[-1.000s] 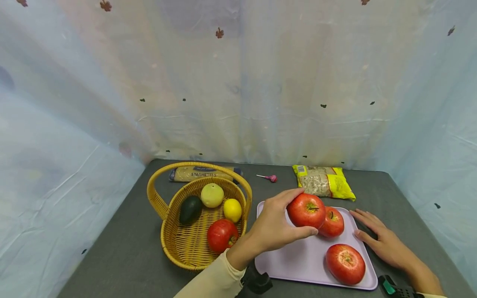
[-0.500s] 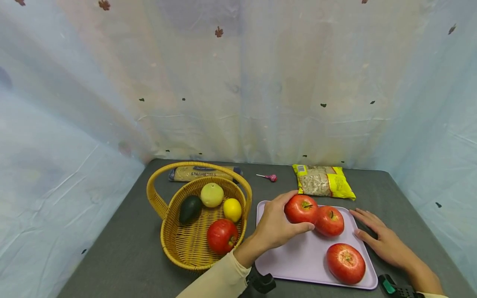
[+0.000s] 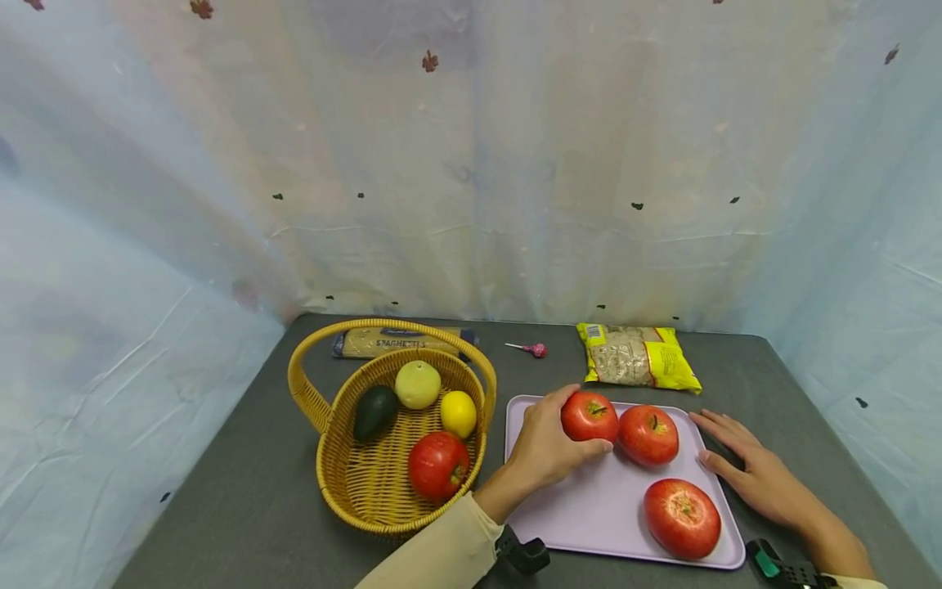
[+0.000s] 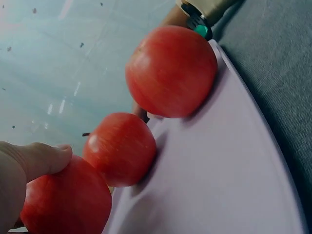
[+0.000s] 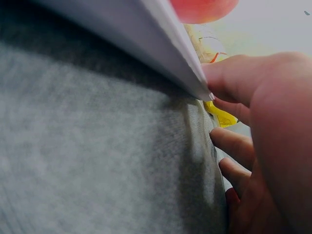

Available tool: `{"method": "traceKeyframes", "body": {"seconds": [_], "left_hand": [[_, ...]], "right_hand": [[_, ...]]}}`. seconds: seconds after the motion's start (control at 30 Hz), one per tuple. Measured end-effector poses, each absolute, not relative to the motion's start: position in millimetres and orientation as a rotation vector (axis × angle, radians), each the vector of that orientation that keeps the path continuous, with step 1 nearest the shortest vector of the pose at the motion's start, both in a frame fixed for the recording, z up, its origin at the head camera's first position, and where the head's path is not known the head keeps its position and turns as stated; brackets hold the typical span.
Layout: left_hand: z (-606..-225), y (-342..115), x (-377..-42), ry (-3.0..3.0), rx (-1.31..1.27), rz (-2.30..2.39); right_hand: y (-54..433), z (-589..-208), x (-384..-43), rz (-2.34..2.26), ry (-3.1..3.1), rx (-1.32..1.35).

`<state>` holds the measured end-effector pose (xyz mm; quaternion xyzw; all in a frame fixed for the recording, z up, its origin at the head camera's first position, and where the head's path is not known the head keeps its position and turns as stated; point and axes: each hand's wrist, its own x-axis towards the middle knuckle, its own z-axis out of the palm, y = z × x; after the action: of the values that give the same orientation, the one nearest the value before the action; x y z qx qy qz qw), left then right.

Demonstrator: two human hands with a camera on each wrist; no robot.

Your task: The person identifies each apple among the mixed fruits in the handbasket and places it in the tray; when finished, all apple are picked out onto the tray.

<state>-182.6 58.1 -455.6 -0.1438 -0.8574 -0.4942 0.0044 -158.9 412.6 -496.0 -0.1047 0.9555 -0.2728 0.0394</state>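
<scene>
My left hand (image 3: pixel 550 442) holds a red apple (image 3: pixel 589 415) between thumb and fingers, at the back left of a pale purple tray (image 3: pixel 581 515). In the left wrist view the thumb lies over the top of that apple (image 4: pixel 68 200). A second apple (image 3: pixel 648 435) sits right beside it on the tray, and a third, larger one (image 3: pixel 682 519) lies near the front right corner. My right hand (image 3: pixel 758 470) rests at the tray's right edge with fingers extended; in the right wrist view its thumb touches the tray's rim (image 5: pixel 195 73).
Left of the tray stands a yellow wicker basket (image 3: pixel 327 474) with a tall handle, holding an avocado (image 3: pixel 375 413), a pale green round fruit (image 3: pixel 418 384), a lemon (image 3: pixel 459 414) and a red apple (image 3: pixel 438 466). Behind lie a spaghetti packet (image 3: pixel 397 342), a lollipop (image 3: pixel 538 350) and a yellow bag (image 3: pixel 640 357).
My left hand has lowered the apple toward the tray and slightly left, uncovering the apple behind it. The right hand has stayed at the tray's edge.
</scene>
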Motion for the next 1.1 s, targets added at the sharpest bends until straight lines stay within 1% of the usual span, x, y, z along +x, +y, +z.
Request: {"method": "traceKeyframes", "body": {"seconds": [0.53,0.73,0.83,0.97,1.03,1.1], "left_hand": [[-477,63,-191,-2.759,-0.355,-1.559],[-477,61,-192,-2.775,-0.376,-1.522],[-471,60,-189,-2.759,-0.404,-1.481],[-451,55,-177,-2.726,-0.455,-1.455],[-437,50,-167,-2.714,-0.515,-1.457],[-426,42,-156,-2.687,-0.629,-1.440]], "right_hand": [[412,-497,-160,-0.822,2.924,-0.303],[411,-496,-160,-0.821,2.921,-0.301],[411,-496,-160,-0.823,2.920,-0.296],[412,-496,-160,-0.826,2.925,-0.300],[412,-496,-159,-0.827,2.927,-0.307],[413,-497,-159,-0.828,2.928,-0.312]]}}
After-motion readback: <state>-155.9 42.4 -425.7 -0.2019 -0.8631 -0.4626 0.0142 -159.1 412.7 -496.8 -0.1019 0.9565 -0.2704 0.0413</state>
